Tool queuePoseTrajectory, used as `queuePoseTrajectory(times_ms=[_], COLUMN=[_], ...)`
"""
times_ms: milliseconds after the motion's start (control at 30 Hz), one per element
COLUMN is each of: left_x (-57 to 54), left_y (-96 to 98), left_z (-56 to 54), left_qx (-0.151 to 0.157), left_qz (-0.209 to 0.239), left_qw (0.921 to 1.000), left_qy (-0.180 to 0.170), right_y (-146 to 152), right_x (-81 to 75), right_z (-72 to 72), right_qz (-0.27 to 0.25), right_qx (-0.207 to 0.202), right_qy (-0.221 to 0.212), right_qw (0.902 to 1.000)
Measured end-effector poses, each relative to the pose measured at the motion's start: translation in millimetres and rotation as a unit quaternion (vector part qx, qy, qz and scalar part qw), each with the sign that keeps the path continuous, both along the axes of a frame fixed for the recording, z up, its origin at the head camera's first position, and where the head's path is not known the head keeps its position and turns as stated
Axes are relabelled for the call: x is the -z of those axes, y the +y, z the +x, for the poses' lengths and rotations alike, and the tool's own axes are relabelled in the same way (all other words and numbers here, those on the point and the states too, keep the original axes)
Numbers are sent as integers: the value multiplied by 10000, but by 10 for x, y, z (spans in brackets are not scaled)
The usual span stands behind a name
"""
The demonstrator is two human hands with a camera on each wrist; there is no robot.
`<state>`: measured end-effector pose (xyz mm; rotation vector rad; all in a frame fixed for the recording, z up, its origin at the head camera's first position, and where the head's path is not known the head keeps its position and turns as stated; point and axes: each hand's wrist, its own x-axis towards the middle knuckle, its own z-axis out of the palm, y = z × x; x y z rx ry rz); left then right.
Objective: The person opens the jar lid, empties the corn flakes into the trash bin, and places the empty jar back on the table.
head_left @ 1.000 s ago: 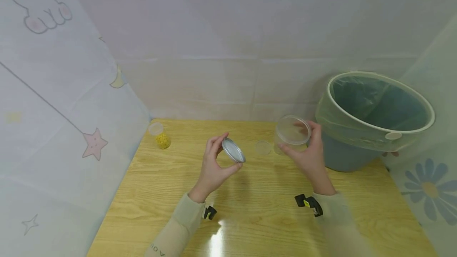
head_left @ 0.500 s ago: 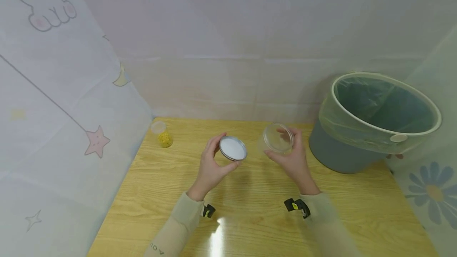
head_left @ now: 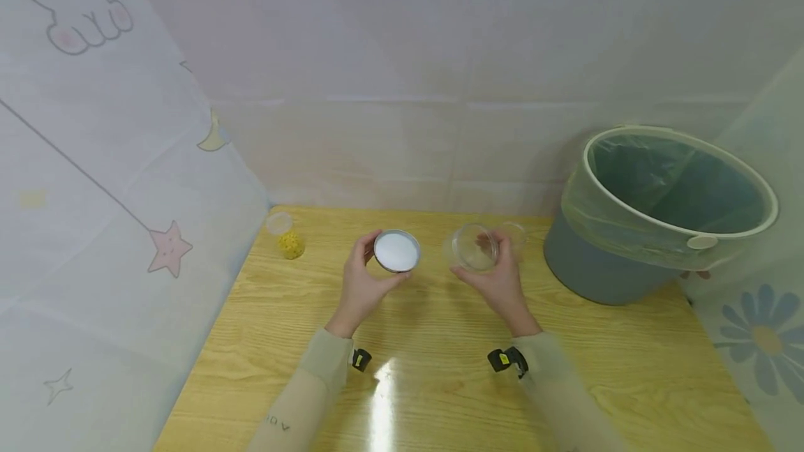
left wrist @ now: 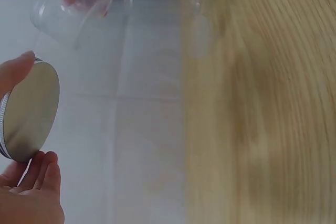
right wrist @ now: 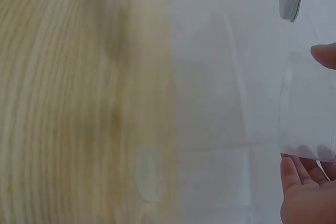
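Note:
My left hand holds a round metal lid by its rim, thumb on the near side and fingers on the far side. The lid's white inner face is turned up to the head view; its shiny outer face shows in the left wrist view. To the right, my right hand grips a clear plastic jar round its side, with the mouth tilted toward me. Nothing shows inside the jar. Lid and jar are held apart, above the wooden table.
At the back left stands a small clear jar with yellow bits. Another clear container is behind my right hand. A clear disc lies near the table's back edge. A lined bin stands at the right.
My right hand has brought the clear jar leftward, closer to the lid. My left hand has turned the lid so its white inner face shows, and shifted it slightly left and back.

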<state>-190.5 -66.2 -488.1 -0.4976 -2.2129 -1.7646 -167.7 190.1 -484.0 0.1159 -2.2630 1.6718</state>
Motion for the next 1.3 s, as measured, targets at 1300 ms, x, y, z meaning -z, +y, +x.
queuePoseTrajectory(times_ms=[1300], left_x=[925], left_y=[-153], left_z=[-743], left_qx=[-246], left_qz=[-1317], left_qw=[9805], left_qy=[-1439], right_y=[-410], right_x=[984], right_z=[-775], right_qz=[1028], right_qx=[45], right_qy=[-1360], right_qw=[9853])
